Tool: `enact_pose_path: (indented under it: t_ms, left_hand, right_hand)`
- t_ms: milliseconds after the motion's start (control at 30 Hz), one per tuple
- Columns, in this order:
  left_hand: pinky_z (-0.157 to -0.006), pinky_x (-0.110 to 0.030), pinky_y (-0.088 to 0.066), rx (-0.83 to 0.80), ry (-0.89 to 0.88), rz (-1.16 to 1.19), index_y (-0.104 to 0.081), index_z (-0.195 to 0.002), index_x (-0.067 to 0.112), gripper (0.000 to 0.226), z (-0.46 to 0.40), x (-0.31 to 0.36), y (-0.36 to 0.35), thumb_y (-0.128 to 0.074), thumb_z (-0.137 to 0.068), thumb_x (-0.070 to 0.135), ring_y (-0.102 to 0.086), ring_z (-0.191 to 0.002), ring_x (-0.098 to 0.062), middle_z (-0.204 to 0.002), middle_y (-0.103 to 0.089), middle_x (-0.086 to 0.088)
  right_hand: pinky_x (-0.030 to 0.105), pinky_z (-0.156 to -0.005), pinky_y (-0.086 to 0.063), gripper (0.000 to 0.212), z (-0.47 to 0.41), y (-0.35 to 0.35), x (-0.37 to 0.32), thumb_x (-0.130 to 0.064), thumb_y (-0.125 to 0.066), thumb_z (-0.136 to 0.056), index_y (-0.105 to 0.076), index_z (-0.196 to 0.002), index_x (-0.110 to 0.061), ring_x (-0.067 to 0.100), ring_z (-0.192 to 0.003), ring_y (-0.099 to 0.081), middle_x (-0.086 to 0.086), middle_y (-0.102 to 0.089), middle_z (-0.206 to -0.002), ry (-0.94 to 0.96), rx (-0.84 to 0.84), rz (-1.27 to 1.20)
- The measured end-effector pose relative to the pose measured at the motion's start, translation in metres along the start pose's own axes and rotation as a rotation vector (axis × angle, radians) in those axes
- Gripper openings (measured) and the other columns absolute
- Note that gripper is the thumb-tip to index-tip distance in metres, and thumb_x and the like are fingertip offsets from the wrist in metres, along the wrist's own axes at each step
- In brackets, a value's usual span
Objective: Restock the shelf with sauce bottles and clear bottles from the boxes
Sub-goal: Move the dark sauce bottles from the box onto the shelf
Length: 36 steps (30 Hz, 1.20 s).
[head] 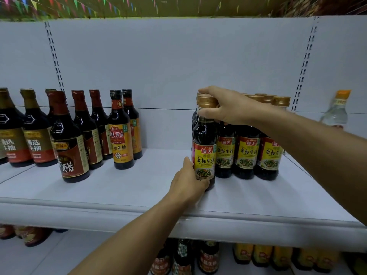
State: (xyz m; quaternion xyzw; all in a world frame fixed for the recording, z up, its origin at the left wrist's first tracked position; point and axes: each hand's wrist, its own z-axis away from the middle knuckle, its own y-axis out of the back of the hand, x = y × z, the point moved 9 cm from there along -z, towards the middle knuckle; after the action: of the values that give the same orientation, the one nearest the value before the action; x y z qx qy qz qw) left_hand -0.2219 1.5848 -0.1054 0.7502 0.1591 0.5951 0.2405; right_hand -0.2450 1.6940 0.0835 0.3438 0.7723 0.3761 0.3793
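From the head camera, both bare arms are stretched out over the white metal shelf (99, 187), and both hands are on one bottle. It is a dark soy sauce bottle with a gold cap and a yellow-and-red label (204, 147), standing upright at the front left corner of its group, close to the shelf's front edge.

The right hand (228, 108) comes in from the right, forearm angled down across the neighbouring bottles. Its grip is clasped round the neck just under the cap: thumb across the near side, fingers arched over the top.

The left hand (190, 180) reaches up from below, wrist bent, palm against the bottle's lower left side. Its grip cups the base, thumb lying up along the label's edge and fingers wrapped round low down.

Right beside that bottle stand the matching gold-capped soy sauce bottles (246, 153), packed in rows going back to the rear panel.

Well apart on the left is a cluster of dark glass bottles with red, brown and black caps (71, 135). At the far right edge, a clear bottle with an orange cap (336, 112) shows behind the right forearm.

On the lower shelf, more dark bottles (208, 257) sit blurred.
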Motion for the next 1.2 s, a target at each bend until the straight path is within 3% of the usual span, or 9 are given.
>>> enact_pose_path:
  t_ms: [100,300,367,467,600,667,733,1000,1200]
  left_hand:
    - [-0.084,-0.029,-0.046,-0.002,-0.004,-0.012,-0.036,-0.121,0.029,0.044,0.005,0.0,0.002,-0.066,-0.089,0.026,-0.056,-0.103,-0.017,-0.131,-0.057,0.001]
    - [-0.072,-0.019,-0.039,0.006,-0.056,-0.037,-0.031,-0.14,0.024,0.058,0.023,0.008,0.012,-0.062,-0.092,0.026,-0.042,-0.09,-0.004,-0.136,-0.054,-0.001]
    - [-0.062,-0.012,-0.036,0.01,-0.081,-0.037,-0.032,-0.14,0.023,0.057,0.031,0.014,0.017,-0.061,-0.092,0.027,-0.042,-0.08,0.001,-0.134,-0.055,0.0]
    - [-0.061,-0.006,-0.03,0.019,-0.11,-0.041,-0.034,-0.14,0.024,0.053,0.046,0.02,0.025,-0.059,-0.093,0.027,-0.043,-0.074,0.006,-0.133,-0.056,0.002]
    - [-0.074,-0.006,-0.032,0.005,-0.14,-0.035,-0.03,-0.146,0.025,0.059,0.067,0.025,0.034,-0.058,-0.094,0.027,-0.046,-0.1,-0.002,-0.142,-0.05,0.004]
    - [-0.092,-0.015,-0.032,-0.005,-0.132,-0.038,-0.02,-0.153,0.025,0.069,0.078,0.025,0.04,-0.057,-0.095,0.03,-0.048,-0.124,-0.011,-0.152,-0.041,0.003]
    - [-0.099,-0.024,-0.031,-0.016,-0.131,-0.045,-0.012,-0.155,0.025,0.075,0.089,0.022,0.045,-0.057,-0.095,0.033,-0.039,-0.138,-0.016,-0.156,-0.035,0.002]
    - [-0.113,-0.035,-0.035,-0.05,-0.172,-0.056,-0.01,-0.156,0.029,0.077,0.141,0.006,0.067,-0.057,-0.095,0.037,-0.033,-0.142,-0.015,-0.157,-0.032,0.004]
    - [-0.11,-0.031,-0.036,-0.06,-0.185,-0.065,-0.022,-0.154,0.029,0.07,0.177,-0.027,0.078,-0.059,-0.094,0.034,-0.038,-0.139,-0.013,-0.154,-0.038,0.003]
  right_hand:
    - [0.016,-0.059,-0.038,0.07,0.007,0.003,-0.001,-0.053,-0.06,-0.09,-0.028,-0.149,-0.033,0.0,-0.079,-0.052,-0.012,-0.048,-0.112,-0.008,0.031,0.049]
    - [0.036,-0.086,-0.046,0.073,0.029,0.012,-0.007,-0.055,-0.054,-0.092,-0.022,-0.152,-0.027,0.026,-0.111,-0.057,0.006,-0.058,-0.127,-0.042,0.101,0.199]
    - [0.04,-0.087,-0.048,0.072,0.04,0.015,-0.013,-0.054,-0.053,-0.093,-0.022,-0.152,-0.025,0.029,-0.112,-0.057,0.009,-0.06,-0.126,-0.052,0.127,0.258]
    - [0.044,-0.091,-0.048,0.07,0.056,0.015,-0.027,-0.051,-0.053,-0.094,-0.023,-0.151,-0.025,0.029,-0.115,-0.056,0.01,-0.06,-0.125,-0.051,0.152,0.265]
    - [0.046,-0.086,-0.05,0.068,0.073,0.008,-0.048,-0.048,-0.053,-0.095,-0.022,-0.151,-0.025,0.022,-0.096,-0.059,0.0,-0.063,-0.096,-0.039,0.131,0.261]
    - [0.045,-0.083,-0.051,0.066,0.081,0.005,-0.059,-0.047,-0.053,-0.095,-0.023,-0.151,-0.026,0.021,-0.093,-0.059,-0.003,-0.063,-0.092,-0.031,0.128,0.255]
    - [0.047,-0.085,-0.05,0.065,0.088,0.002,-0.07,-0.046,-0.053,-0.095,-0.025,-0.15,-0.027,0.019,-0.093,-0.058,-0.007,-0.06,-0.09,-0.02,0.125,0.243]
    - [0.036,-0.075,-0.047,0.051,0.127,-0.03,-0.115,-0.046,-0.054,-0.094,-0.042,-0.139,-0.026,0.009,-0.078,-0.054,-0.012,-0.056,-0.075,0.011,0.09,0.159]
    - [0.032,-0.067,-0.046,0.034,0.165,-0.071,-0.144,-0.045,-0.055,-0.094,-0.056,-0.12,-0.024,0.004,-0.073,-0.057,-0.009,-0.063,-0.076,0.044,0.017,0.13]
